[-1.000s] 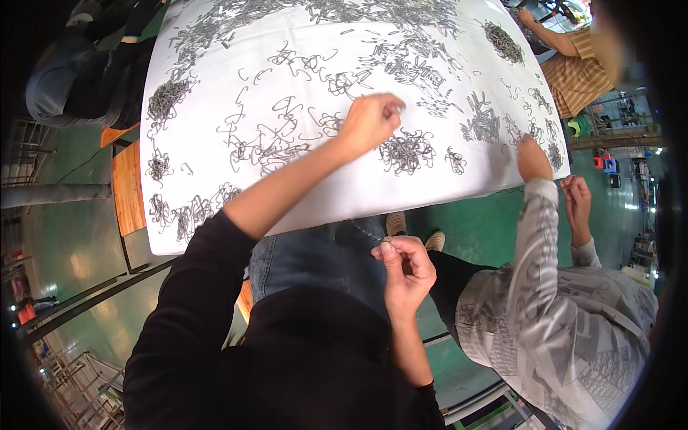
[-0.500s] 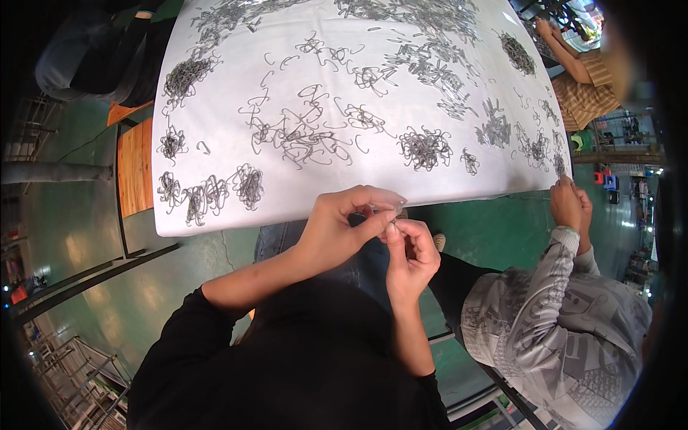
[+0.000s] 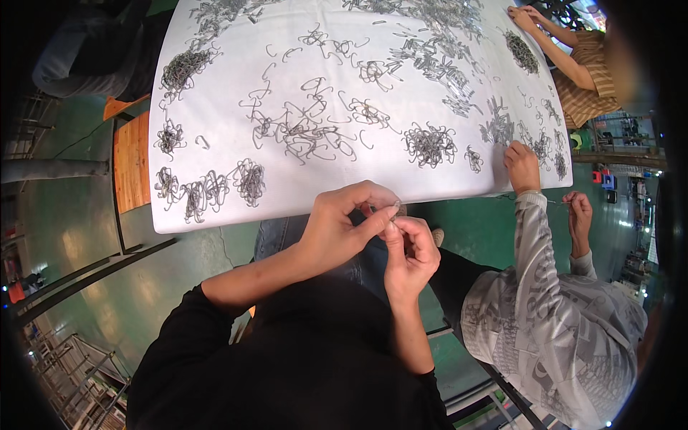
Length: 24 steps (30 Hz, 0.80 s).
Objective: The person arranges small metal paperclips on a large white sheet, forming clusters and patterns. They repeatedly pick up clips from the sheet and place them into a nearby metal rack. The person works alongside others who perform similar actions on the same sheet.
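My left hand and my right hand meet just off the table's near edge, above my lap. Thumb and fingers are pinched together on both, gripping a small shiny piece between the fingertips. It is mostly covered, and its exact kind cannot be made out. On the white-covered table lie bent wire hooks, loosely spread in the middle. A tight heap of hooks is near the front edge to the right, and smaller clumps sit at the front left.
Short straight grey pieces are scattered toward the back right. At my right, a co-worker in a patterned grey sleeve reaches one hand onto the table. Another person in a striped shirt works at the far right. A wooden bench stands left.
The co-worker's hands at right have separated: one moved left onto the table, the other dropped off its edge. The striped-shirt person's hands reached toward the table. My hands barely moved, still pinching.
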### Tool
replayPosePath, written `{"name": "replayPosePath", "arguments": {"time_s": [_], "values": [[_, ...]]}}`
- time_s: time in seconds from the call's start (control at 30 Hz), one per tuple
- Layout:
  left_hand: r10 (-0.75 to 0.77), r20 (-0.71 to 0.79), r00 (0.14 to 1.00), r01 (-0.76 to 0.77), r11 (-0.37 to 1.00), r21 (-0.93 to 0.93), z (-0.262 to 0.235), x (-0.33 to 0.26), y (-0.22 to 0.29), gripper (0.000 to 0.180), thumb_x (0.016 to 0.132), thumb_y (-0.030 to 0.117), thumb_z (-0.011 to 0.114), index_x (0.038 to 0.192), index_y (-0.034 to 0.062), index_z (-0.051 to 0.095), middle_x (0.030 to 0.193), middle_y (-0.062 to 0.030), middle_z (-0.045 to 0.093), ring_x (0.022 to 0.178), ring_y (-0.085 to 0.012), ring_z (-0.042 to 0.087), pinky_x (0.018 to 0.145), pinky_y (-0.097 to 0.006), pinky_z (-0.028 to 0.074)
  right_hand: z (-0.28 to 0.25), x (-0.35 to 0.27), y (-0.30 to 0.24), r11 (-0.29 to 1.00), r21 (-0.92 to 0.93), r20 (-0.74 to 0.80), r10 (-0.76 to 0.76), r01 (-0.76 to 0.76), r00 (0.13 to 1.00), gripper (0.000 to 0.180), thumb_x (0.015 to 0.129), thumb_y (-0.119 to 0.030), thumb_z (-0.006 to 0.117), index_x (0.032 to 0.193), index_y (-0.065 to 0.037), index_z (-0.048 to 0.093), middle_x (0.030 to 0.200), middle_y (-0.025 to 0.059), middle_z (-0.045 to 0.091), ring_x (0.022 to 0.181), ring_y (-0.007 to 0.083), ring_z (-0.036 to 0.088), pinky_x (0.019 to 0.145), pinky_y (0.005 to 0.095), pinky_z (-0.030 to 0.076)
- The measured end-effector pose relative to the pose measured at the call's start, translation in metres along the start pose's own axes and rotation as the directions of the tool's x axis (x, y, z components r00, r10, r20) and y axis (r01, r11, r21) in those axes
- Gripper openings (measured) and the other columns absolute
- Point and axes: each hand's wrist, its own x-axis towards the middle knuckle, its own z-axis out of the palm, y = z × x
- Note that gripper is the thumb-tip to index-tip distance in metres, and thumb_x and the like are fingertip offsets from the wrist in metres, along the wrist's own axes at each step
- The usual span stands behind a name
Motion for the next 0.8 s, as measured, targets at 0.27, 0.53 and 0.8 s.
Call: {"name": "replayPosePath", "arguments": {"time_s": [0.27,0.53,0.8], "values": [[0.153,0.024,0.988,-0.155,0.983,0.1,-0.005,0.002,-0.001,0.009,0.085,0.002,0.066,0.093,0.0012,0.067,0.095,-0.0087,0.067,0.08,-0.0128,0.06,0.07,-0.026,0.049,0.0,0.001,0.004,0.991,-0.129,0.0,-0.034,0.033,0.999,0.006,0.084,0.001,0.067,0.088,0.001,0.063,0.081,0.0079,0.063,0.069,0.0128,0.062,0.06,0.0233,0.05],[0.3,-0.038,0.953,-0.289,0.94,0.18,-0.007,-0.001,-0.016,0.013,0.081,0.001,0.069,0.094,0.0036,0.069,0.096,-0.0084,0.063,0.085,-0.0175,0.06,0.072,-0.028,0.05,-0.011,0.017,0.02,0.998,-0.003,-0.017,-0.062,0.062,0.998,0.012,0.088,-0.001,0.06,0.1,0.003,0.06,0.082,0.0063,0.06,0.06,0.009,0.054,0.054,0.0211,0.044],[0.265,-0.023,0.964,-0.258,0.952,0.165,-0.009,-0.009,-0.016,0.012,0.081,0.005,0.07,0.093,0.0064,0.068,0.096,-0.0039,0.062,0.087,-0.0187,0.059,0.072,-0.029,0.049,0.08,0.21,0.069,0.863,-0.421,0.277,-0.17,0.278,0.946,0.015,0.086,-0.02,0.064,0.089,-0.007,0.07,0.088,0.0104,0.067,0.073,0.0234,0.063,0.066,0.0329,0.049]]}}
